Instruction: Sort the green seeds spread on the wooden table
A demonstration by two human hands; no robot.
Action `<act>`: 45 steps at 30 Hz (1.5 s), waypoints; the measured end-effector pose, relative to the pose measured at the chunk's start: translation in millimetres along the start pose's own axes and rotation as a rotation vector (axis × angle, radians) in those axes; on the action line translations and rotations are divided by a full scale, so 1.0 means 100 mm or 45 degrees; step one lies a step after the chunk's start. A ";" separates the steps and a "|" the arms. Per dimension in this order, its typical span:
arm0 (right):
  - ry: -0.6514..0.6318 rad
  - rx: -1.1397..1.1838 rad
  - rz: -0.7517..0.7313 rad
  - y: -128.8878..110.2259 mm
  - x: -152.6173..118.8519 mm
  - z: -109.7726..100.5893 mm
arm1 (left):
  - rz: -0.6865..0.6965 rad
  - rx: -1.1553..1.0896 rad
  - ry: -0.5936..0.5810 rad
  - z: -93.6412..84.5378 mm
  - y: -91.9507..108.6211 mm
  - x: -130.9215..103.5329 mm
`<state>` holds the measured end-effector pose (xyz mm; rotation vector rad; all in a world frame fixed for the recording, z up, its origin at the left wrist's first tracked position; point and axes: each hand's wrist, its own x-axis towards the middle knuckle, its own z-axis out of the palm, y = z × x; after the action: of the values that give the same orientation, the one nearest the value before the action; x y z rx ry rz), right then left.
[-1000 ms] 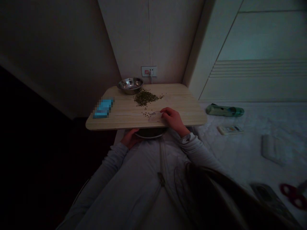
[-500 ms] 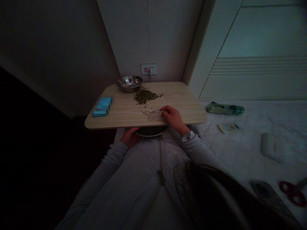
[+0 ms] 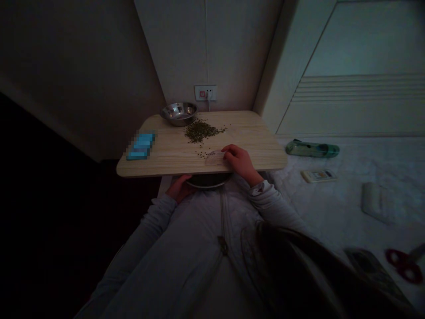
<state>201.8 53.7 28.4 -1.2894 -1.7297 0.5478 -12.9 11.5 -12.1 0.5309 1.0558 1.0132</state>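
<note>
My right hand [image 3: 239, 160] rests at the front of the small wooden table [image 3: 252, 133]. Its fingers are closed on a clear half-round plastic piece [image 3: 215, 158], which looks like a protractor and lies against the tabletop. A few green beans [image 3: 201, 154] lie beside its left edge; the main spread of small green beans [image 3: 199, 131] is farther back. Below the table's front edge, my left hand [image 3: 179, 188] grips the left side of a dark round bowl [image 3: 209, 180] with a pale rim. The table hides the bowl's far part and some of my left fingers.
A shiny steel bowl [image 3: 179, 113] stands at the table's back left, and a blurred-out blue phone-like object [image 3: 141, 146] at its left. On the white bedding to the right lie a green pouch [image 3: 312, 149], a remote control [image 3: 318, 176] and red-handled scissors [image 3: 404, 265].
The view has shifted very slightly. Both hands keep their holds, and the clear piece and the beans stay in nearly the same places.
</note>
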 end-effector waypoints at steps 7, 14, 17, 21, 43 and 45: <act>-0.003 0.006 0.003 0.01 0.00 0.00 | 0.012 0.005 -0.027 0.01 0.00 -0.01; 0.006 0.030 0.007 0.00 0.00 0.00 | 0.025 0.001 0.012 0.03 0.01 -0.03; 0.004 0.023 0.015 0.00 0.00 0.00 | 0.024 -0.002 0.005 0.02 0.01 -0.02; 0.013 0.016 0.004 0.00 0.00 0.00 | 0.007 -0.005 -0.025 0.00 0.00 0.00; -0.018 0.011 0.007 0.02 0.01 0.00 | 0.017 0.019 -0.036 0.00 0.00 0.00; -0.016 0.005 0.010 0.03 0.01 0.00 | 0.017 0.000 -0.030 0.00 0.00 0.00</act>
<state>203.3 55.2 26.8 -1.2926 -1.7336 0.5646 -12.5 11.8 -11.9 0.5494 1.0324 1.0167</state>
